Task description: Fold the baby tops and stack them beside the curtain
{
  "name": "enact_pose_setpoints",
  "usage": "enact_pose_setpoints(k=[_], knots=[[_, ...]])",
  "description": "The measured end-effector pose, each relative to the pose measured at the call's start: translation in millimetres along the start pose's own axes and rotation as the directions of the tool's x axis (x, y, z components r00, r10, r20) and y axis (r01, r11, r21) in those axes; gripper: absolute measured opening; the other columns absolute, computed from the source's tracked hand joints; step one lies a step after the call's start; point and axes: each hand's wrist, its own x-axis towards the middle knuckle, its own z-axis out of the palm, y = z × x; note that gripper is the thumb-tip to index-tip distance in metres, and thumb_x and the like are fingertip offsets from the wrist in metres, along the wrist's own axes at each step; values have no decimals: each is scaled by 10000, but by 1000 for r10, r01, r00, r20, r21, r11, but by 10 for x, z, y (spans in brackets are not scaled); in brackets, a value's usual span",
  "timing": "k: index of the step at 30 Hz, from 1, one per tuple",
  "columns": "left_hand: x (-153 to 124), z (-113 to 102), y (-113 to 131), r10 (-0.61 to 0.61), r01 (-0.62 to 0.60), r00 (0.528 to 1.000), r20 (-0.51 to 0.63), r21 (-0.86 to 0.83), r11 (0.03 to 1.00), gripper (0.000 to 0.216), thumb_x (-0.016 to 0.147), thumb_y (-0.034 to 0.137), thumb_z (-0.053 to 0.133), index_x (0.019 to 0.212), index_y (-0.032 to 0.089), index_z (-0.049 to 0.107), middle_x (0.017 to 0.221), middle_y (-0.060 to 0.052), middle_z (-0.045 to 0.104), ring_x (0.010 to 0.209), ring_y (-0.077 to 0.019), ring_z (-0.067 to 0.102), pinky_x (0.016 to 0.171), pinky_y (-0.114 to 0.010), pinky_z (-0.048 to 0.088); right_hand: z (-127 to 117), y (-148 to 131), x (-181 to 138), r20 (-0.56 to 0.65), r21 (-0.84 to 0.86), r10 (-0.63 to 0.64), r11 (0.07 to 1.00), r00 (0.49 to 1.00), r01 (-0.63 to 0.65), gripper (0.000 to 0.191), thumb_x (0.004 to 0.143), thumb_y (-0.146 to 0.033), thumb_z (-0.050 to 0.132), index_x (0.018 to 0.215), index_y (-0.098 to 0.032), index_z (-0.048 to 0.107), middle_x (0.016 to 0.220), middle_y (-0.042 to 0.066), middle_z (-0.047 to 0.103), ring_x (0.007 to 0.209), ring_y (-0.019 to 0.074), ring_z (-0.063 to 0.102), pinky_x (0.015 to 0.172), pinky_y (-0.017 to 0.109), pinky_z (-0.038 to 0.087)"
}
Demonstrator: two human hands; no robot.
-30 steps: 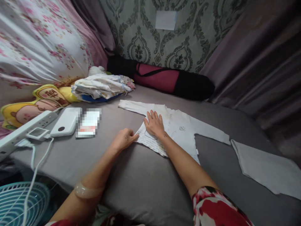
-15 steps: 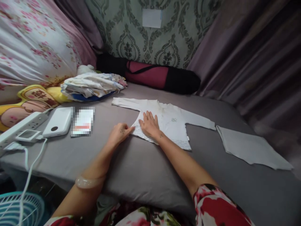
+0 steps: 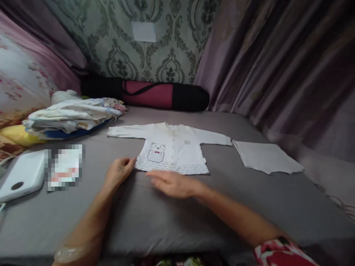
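A small white long-sleeved shirt [image 3: 177,149] lies flat on the bed with both sleeves spread. It has a bear drawing on its left front, buttons down the middle and a lettered band along the hem. At the hem's left corner, my left hand [image 3: 119,173] pinches the cloth between thumb and fingers. My right hand [image 3: 173,184] is just in front of the hem, fingers stretched out and nothing held; it is slightly blurred.
Folded pale cloth [image 3: 266,157] lies right of the shirt. To the left are a pile of clothes [image 3: 69,114], a blurred-out packet [image 3: 66,166] and a white power bank [image 3: 24,175]. A black and maroon long bag [image 3: 149,94] lines the wall.
My right hand has lifted off the shirt front and come back to its near edge, uncovering the bear drawing. My left hand stays at the hem corner. The view has swung right.
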Motion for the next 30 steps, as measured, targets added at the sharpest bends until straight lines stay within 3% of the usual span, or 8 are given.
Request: enact_pose_setpoints(k=[3,5,8,14,20,23,26,30], knots=[[2,-9,12,-35,35,999,6,-4,999,430,827,542,388,617,203,549,521,1,451,571,-166,465,527,-251,274,-458,641,-46,-339,-227,213,926,916,-300,511,999,-353,257,1425,-134,434,1527,96,356,1436,191,241,1181,388,147],[-10,-18,34,-38,38,999,0,-2,999,425,832,537,385,627,204,552,526,-2,469,578,-169,480,529,-250,281,-624,1056,-72,-398,-315,317,834,861,-453,551,989,-353,286,1468,-87,346,1568,129,243,1462,211,150,1188,404,89],[-40,-38,73,-44,44,999,-2,14,999,425,846,526,376,641,201,557,531,-5,484,585,-170,495,534,-249,285,-605,1366,-153,-361,-409,324,787,874,-461,577,992,-374,271,1490,-86,297,1580,132,198,1467,222,120,1190,432,61],[-55,-34,88,-55,55,998,-11,36,998,431,849,535,382,663,199,579,584,-14,536,621,-174,530,537,-246,295,-222,1045,-499,-286,-440,226,833,931,-337,607,995,-433,257,1507,-107,271,1582,136,146,1470,235,75,1197,443,83],[12,3,5,-24,23,1000,17,24,999,442,837,539,379,633,190,556,580,-9,533,606,-165,508,528,-239,287,-57,537,-896,-115,-264,166,945,979,-191,589,985,-436,331,1523,-213,241,1586,71,135,1469,219,74,1207,456,60],[123,-82,58,36,-40,997,71,56,998,430,826,527,386,599,191,529,548,-2,503,568,-152,473,526,-246,275,-193,420,-977,13,-88,127,988,992,-125,528,967,-421,401,1472,-270,374,1564,38,263,1452,211,193,1200,416,137],[355,-216,279,165,-170,985,58,101,980,392,831,483,409,595,190,517,552,-3,509,563,-144,461,541,-254,273,-512,545,-833,73,104,102,988,992,-110,382,952,-420,437,1222,-261,657,1296,38,625,1238,200,535,1059,334,392],[888,-263,728,361,-362,932,33,90,928,304,851,384,432,697,175,590,701,-42,617,660,-161,528,609,-257,340,-1033,1072,-274,-253,152,212,972,944,-178,359,942,-379,438,1001,-186,735,1012,51,737,976,189,659,899,300,478]])
